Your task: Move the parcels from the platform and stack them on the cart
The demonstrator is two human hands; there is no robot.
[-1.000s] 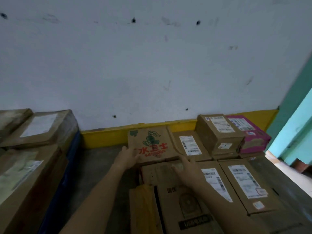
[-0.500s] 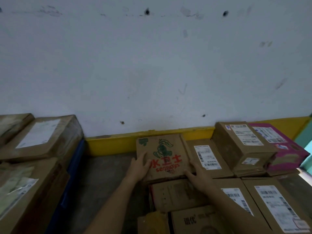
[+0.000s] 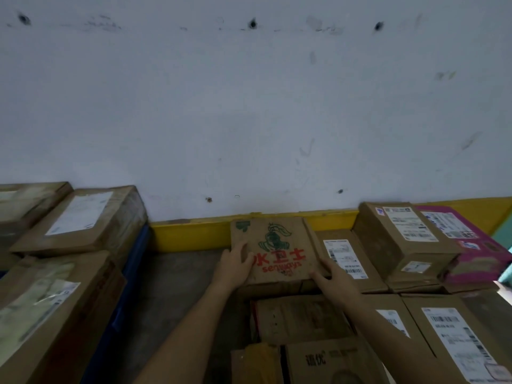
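Observation:
A brown parcel with a green rabbit print and red lettering (image 3: pixel 277 245) lies on the grey platform (image 3: pixel 182 275) against the yellow kerb. My left hand (image 3: pixel 235 263) clasps its near left edge, thumb on top. My right hand (image 3: pixel 331 277) grips its near right corner. Several more brown parcels sit around it: one with a white label (image 3: pixel 343 257) to its right, a taller one (image 3: pixel 401 236) beyond that, a purple box (image 3: pixel 471 242) at far right, and others (image 3: pixel 299 317) in front of it. Parcels stacked at the left (image 3: pixel 80 217) rest on a blue cart (image 3: pixel 133 261).
A white wall (image 3: pixel 249 106) rises straight behind the platform, with a yellow kerb (image 3: pixel 191 234) along its base. Bare grey platform surface lies between the cart's stack and the parcels. A teal edge (image 3: pixel 504 225) shows at far right.
The view has moved closer to the wall. Both hands went from reaching over the front parcels to closing on the rabbit-print parcel's near edge.

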